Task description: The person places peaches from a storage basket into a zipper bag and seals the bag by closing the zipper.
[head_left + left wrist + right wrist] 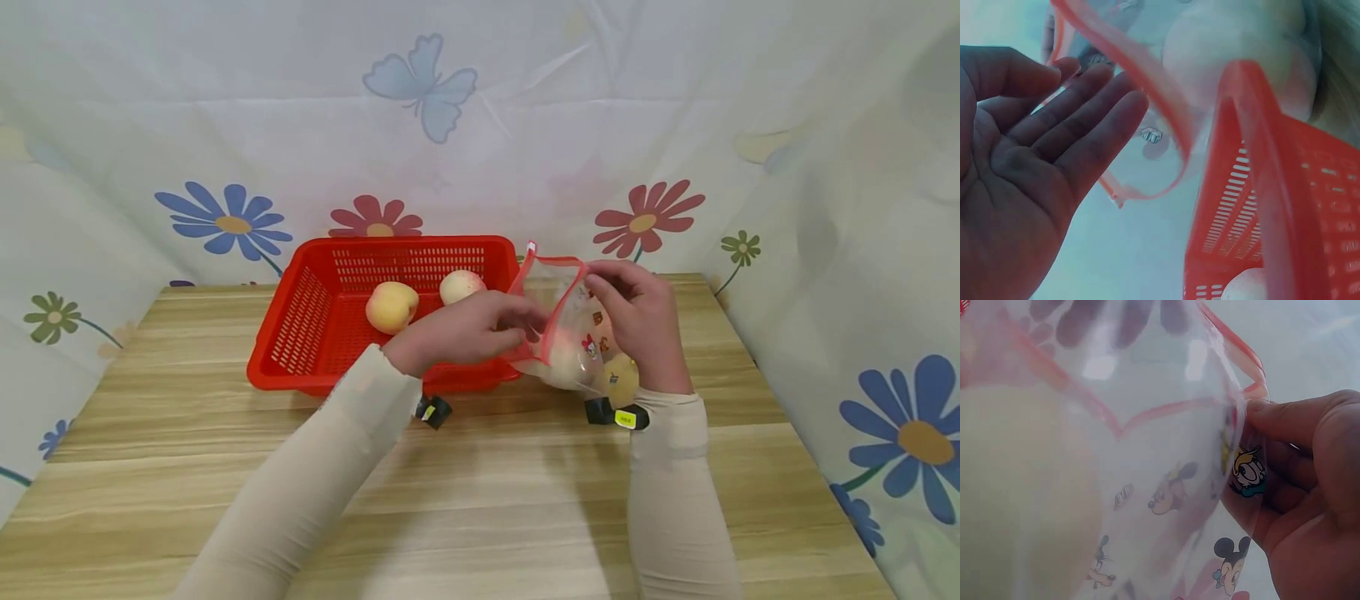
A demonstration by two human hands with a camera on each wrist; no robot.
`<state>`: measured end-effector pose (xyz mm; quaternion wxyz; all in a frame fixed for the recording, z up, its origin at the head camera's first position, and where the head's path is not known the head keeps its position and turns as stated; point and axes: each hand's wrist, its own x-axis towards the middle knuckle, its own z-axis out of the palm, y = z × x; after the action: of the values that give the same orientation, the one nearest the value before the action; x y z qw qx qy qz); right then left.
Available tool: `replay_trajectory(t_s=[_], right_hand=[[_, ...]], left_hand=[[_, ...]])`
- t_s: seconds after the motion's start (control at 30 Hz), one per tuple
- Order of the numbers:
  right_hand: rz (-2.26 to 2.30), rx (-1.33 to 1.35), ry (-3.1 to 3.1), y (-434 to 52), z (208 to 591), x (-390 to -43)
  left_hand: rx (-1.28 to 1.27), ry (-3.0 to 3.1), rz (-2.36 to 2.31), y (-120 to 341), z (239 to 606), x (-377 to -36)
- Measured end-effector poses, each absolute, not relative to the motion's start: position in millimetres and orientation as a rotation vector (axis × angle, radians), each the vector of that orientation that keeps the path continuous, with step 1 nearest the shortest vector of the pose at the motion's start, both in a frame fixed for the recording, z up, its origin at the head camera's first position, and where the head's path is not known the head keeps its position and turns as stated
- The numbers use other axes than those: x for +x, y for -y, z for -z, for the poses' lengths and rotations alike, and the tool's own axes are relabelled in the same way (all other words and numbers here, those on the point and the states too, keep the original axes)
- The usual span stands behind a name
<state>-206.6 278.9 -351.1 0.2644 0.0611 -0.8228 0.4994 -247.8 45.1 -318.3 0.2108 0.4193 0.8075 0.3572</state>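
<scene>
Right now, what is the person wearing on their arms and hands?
Both arms wear snug cream sleeves reaching the wrists. The left hand and right hand are bare, no gloves. A small black device is strapped under each wrist; the right one carries a yellow label.

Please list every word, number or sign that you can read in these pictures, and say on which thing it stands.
No text can be read.
Clear bag: only cartoon characters printed, no words.
Yellow label on the right wrist's black device: print too small to read.
Yellow mark on the left wrist's black device: too small to read.
Red basket: no text visible.
</scene>
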Motion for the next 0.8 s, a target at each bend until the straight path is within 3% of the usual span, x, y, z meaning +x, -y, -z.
replay_trajectory(t_s=[0.8], right_hand=[[-1.334,0.153,2.239,-279,351,-207]], left_hand=[[1.039,-2.493,-0.998,-22,313,-261]])
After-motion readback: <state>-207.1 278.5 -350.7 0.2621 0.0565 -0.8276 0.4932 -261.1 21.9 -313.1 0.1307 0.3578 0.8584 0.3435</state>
